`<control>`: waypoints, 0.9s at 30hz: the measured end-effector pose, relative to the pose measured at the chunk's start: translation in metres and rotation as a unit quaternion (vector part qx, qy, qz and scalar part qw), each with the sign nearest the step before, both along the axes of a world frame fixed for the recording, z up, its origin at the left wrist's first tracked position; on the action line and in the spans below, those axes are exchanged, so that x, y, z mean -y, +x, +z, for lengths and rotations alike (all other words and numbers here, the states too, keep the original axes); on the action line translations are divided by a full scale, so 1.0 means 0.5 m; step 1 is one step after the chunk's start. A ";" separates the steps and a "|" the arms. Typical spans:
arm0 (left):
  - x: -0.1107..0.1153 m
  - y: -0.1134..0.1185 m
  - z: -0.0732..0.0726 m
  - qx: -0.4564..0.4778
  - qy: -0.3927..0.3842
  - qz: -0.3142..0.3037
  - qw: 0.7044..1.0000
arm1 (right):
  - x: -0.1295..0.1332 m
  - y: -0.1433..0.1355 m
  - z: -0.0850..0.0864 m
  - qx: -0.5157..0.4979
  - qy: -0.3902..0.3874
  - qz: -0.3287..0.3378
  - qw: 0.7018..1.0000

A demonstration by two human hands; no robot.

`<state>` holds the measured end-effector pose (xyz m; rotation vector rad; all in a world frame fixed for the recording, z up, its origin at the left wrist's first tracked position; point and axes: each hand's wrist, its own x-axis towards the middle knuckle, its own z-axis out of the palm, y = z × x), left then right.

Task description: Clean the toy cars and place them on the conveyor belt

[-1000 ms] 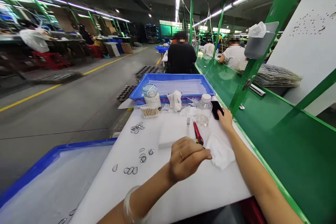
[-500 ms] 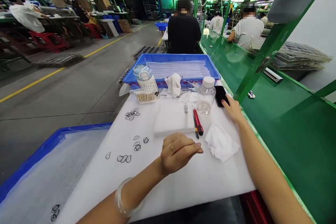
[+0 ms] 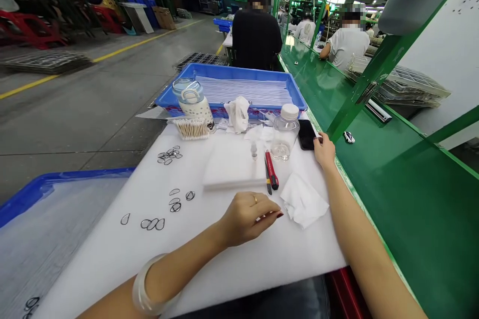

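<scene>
Evidently the right hand [image 3: 325, 150] is at the near right edge of a dark phone [image 3: 306, 135], its fingertips against that edge; whether they grip it or only rest there I cannot tell. The phone lies flat at the far right corner of the white work surface [image 3: 239, 274], just beside a clear bottle [image 3: 284, 132] with a white cap and a little liquid at the bottom. The left hand [image 3: 251, 217] hangs over the middle of the surface, back of the hand up, fingers curled and set narrow, the thumb near the index finger; I cannot tell whether anything is pinched between them. Just beyond its fingertips, to the right, lies a crumpled white tissue [image 3: 304, 202]. A red-and-black cutter [image 3: 272, 170] lies ahead of this hand, with a thin dark tool [image 3: 268, 179] alongside, and left of both is a flat white foam block [image 3: 232, 165] with a small vial [image 3: 254, 150] at its right side. Thin black rings [image 3: 152, 224] lie in several groups on the left of the surface. Farther back, a box of cotton swabs [image 3: 192, 129] sits just in front of a lidded cup [image 3: 194, 102], near a blue tray [image 3: 297, 92] of white strips.
</scene>
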<state>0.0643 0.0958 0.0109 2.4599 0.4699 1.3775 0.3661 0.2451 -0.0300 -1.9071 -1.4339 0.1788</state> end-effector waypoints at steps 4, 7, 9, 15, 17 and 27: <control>-0.002 -0.002 -0.014 -0.135 -0.028 -0.013 0.990 | 0.007 0.003 0.005 -0.008 -0.010 0.031 0.999; -0.005 -0.006 -0.022 -0.220 -0.066 -0.025 0.973 | 0.018 0.000 0.011 0.005 -0.020 0.053 0.998; -0.006 -0.008 -0.024 -0.245 -0.103 -0.033 0.964 | 0.024 -0.006 0.016 0.020 -0.026 0.062 0.998; -0.002 -0.008 -0.013 -0.280 -0.198 -0.035 0.939 | 0.033 -0.035 0.033 0.067 -0.072 0.063 0.993; -0.001 -0.006 -0.007 -0.294 -0.221 -0.030 0.929 | 0.031 -0.047 0.041 0.079 -0.095 0.054 0.991; -0.001 0.000 -0.008 -0.313 -0.234 -0.023 0.920 | 0.020 -0.049 0.055 0.068 -0.111 0.027 0.991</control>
